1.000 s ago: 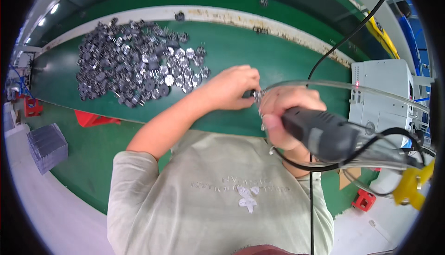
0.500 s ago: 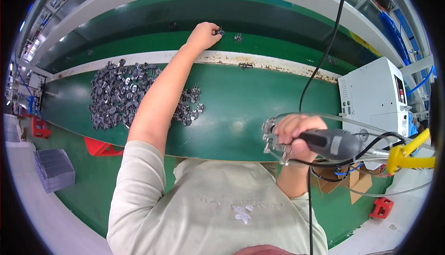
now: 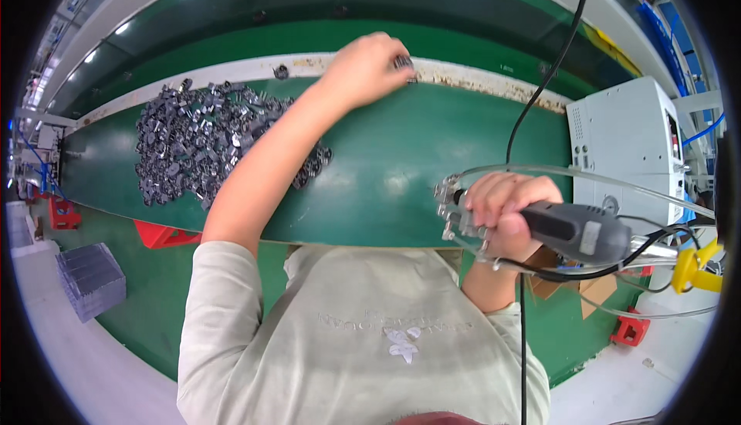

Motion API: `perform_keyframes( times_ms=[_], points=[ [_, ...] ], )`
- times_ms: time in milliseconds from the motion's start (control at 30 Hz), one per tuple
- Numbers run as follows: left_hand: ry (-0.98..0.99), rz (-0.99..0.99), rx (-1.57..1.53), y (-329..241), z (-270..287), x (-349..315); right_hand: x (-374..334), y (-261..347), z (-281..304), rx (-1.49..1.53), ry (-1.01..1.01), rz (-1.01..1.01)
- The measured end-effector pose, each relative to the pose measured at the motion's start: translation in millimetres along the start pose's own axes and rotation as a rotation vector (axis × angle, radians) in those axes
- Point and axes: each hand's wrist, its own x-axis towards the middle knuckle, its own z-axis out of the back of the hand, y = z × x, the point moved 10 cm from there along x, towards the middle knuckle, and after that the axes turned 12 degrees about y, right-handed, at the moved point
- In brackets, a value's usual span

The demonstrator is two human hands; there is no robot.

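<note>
My left hand (image 3: 364, 71) reaches over the white rail at the far side of the bench, fingers pinched on a small dark metal-and-plastic part (image 3: 402, 62). Motion blurs the fingertips a little. Beneath that forearm, a broad heap of similar small dark parts (image 3: 193, 135) covers the left of the green bench. My right hand (image 3: 509, 205) is wrapped round a grey powered screwdriver (image 3: 583, 232), held level above the bench's right side. Its front end carries a clear and metal fitting (image 3: 449, 207) that points left, touching nothing. One loose part (image 3: 280, 71) lies by the white rail, left of my hand.
Behind the rail (image 3: 463, 77) runs a green conveyor belt (image 3: 455, 50). A white boxy machine (image 3: 621, 143) stands at the bench's right end. A black cable (image 3: 532, 101) hangs down near the screwdriver, with clear tubes (image 3: 656, 186) beside it. Red stools (image 3: 629, 328) are on the floor.
My left hand has drawn back from the belt to the rail and moved right with the small part. The screwdriver stays in my right hand. The whole view has shifted slightly.
</note>
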Motion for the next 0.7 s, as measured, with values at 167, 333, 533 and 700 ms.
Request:
perform_keyframes(
  times_ms=[167,333,533,700],
  points=[
    [0.213,-0.153,-0.010,-84,-61,-104,1,-2,6,0.039,0.028,0.008],
    [0.172,-0.145,-0.181,-75,-68,-119,4,-7,-1,0.038,0.039,-0.016],
    [0.179,-0.166,-0.253,-66,-70,-123,9,-23,-6,0.031,0.050,-0.012],
    [0.235,-0.180,-0.265,-67,-74,-122,10,-31,-8,0.012,0.079,-0.029]
  ],
)
